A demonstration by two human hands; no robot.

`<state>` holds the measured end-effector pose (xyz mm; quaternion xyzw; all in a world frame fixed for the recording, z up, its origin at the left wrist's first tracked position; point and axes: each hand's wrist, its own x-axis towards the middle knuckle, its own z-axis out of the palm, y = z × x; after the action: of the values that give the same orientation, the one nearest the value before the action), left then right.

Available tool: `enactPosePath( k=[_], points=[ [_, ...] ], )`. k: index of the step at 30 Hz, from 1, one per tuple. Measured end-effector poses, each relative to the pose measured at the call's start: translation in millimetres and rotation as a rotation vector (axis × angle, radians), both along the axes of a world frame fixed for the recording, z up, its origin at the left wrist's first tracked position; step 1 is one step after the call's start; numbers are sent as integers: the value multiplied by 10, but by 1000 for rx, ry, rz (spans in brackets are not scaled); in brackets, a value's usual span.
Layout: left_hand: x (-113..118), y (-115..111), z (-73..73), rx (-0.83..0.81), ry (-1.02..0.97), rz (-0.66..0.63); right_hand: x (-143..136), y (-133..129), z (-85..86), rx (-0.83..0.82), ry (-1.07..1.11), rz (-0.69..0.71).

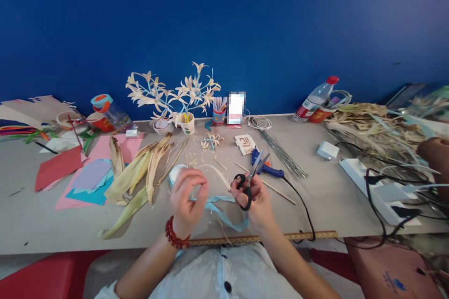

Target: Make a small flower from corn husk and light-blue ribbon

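Observation:
Black-handled scissors [248,187] are in my right hand [257,201], their blades pointing up and away. A pale narrow husk strip [219,173] reaches from my right fingertips toward my left hand [188,196], passing behind its fingers. My left fingers are curled in to the thumb; what they pinch, if anything, I cannot make out. Below and between the hands lies a light blue ribbon [228,219]. Partly hidden behind my left hand is a small round container [174,173]. A blue glue gun [270,168] lies just beyond the scissors.
Dried corn husks [140,173] and coloured paper [89,175] lie left. Husk flowers [191,86] stand in cups at the back, beside a lit phone [236,108]. Wires [284,154], a power strip [375,191] with cables and a husk pile lie right, near another person's hand [433,154].

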<state>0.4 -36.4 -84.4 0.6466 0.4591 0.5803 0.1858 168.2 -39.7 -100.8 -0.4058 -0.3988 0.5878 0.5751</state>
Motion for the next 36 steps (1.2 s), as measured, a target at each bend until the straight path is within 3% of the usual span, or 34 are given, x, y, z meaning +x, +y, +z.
enactPosePath(
  k=[4,11,15,18,21,36],
  points=[
    [136,-88,-76,-208,-70,-212,-64,-31,-1,25,-39,-25],
    [227,-63,-104,-374,-296,-239,-53,-31,-25,35,-114,20],
    [209,-46,-87,-493,-451,-246,58,-81,-90,-16,-208,173],
    [186,-33,-54,-477,-440,-240,133,-159,-161,-50,-228,342],
    [168,-15,-21,-413,-385,-231,168,-226,-198,-70,-235,425],
    [197,-13,-16,-469,-511,-232,74,-221,-185,-54,-218,437]
  ],
)
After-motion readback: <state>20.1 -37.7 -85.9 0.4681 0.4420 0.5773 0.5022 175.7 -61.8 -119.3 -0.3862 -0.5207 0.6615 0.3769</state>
